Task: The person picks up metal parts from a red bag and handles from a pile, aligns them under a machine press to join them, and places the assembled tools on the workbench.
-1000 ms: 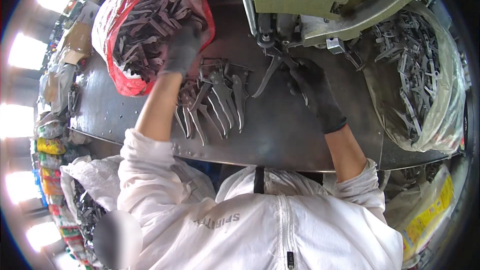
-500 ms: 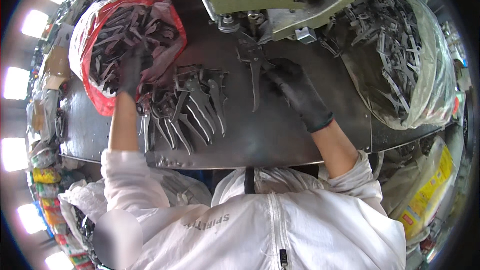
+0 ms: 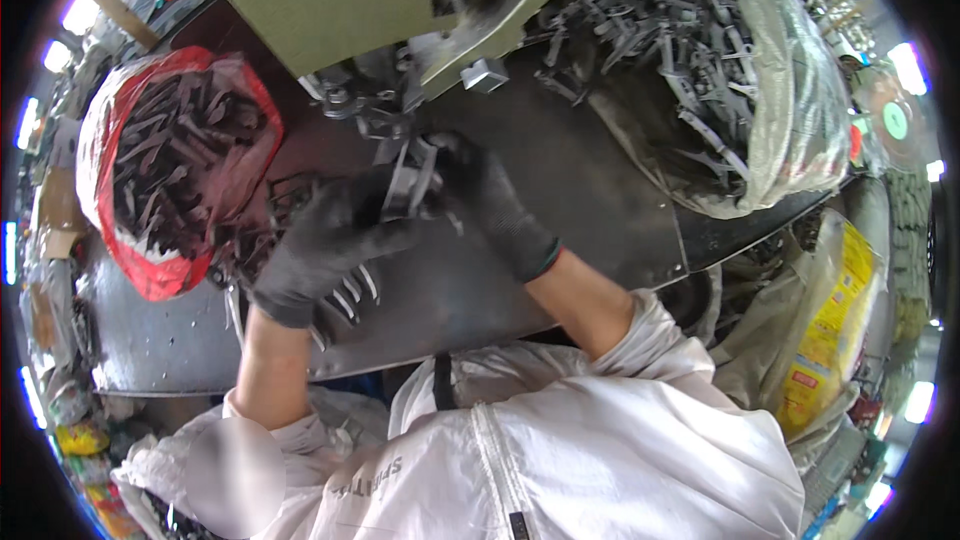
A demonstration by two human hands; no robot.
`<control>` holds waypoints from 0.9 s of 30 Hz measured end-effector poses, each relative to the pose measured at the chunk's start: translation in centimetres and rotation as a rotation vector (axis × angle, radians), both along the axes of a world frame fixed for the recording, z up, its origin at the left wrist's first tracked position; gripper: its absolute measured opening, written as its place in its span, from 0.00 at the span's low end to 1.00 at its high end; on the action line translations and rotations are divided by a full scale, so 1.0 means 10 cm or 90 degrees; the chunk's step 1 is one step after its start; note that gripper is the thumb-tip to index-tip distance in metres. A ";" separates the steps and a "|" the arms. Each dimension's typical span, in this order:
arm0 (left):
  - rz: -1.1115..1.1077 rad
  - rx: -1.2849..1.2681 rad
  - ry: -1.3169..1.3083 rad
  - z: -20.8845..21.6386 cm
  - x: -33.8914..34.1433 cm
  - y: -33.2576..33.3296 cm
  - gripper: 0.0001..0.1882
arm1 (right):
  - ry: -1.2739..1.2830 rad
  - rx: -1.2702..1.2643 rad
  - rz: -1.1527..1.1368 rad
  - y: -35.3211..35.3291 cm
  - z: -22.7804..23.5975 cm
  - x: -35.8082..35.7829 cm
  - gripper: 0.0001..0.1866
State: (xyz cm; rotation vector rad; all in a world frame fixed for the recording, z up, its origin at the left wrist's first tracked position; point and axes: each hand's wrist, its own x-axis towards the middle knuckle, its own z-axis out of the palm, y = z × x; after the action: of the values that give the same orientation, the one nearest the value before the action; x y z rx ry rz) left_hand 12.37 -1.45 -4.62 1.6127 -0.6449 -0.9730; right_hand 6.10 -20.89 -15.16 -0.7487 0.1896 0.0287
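Note:
My left hand (image 3: pixel 330 245), in a dark glove, is closed, its thumb and fingers around the lower end of a pair of grey metal locking pliers (image 3: pixel 407 180). My right hand (image 3: pixel 492 202), gloved as well, grips the same pliers from the other side. The upper end of the pliers lies just under the metal fittings of a green machine (image 3: pixel 340 0); whether they touch cannot be made out. Part of the grip is hidden by the gloves. More pliers (image 3: pixel 350 292) lie on the dark table below my left hand, partly covered by it.
A red-rimmed plastic bag (image 3: pixel 152 285) of dark metal levers stands at the left. On the right, a pale woven sack (image 3: pixel 795 110) holds many grey metal parts. The dark metal tabletop (image 3: pixel 590 240) ends in front of my body. A yellow-printed sack (image 3: pixel 825 315) sits beyond its right edge.
My left hand has left the red-rimmed bag and come over to the pliers beside my right hand. The view has shifted, so the machine and bags now appear farther left.

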 end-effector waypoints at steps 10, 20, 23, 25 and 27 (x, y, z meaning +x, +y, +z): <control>0.171 0.237 -0.298 -0.86 0.25 0.14 0.16 | -0.024 0.028 -0.419 -2.19 0.36 -0.09 0.16; 0.194 0.258 -0.561 -1.18 -0.03 0.26 0.16 | 0.015 -0.279 -0.443 -1.80 0.50 -0.21 0.12; 0.243 0.214 -0.363 -1.18 0.18 0.29 0.17 | 0.157 -0.515 -0.281 -1.49 0.65 -0.52 0.23; 0.282 0.202 -0.119 -1.13 0.25 0.23 0.19 | 0.144 -0.409 -0.270 -1.38 0.49 -0.53 0.24; 0.296 0.184 -0.103 -1.10 0.24 0.18 0.18 | 0.134 -0.208 -0.278 -1.42 0.44 -0.48 0.21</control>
State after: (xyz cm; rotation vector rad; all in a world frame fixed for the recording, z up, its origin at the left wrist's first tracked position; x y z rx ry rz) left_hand 14.81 0.31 -15.67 1.9960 -0.2179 -0.6127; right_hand 1.26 -35.08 -10.79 -1.0164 0.5655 -0.3464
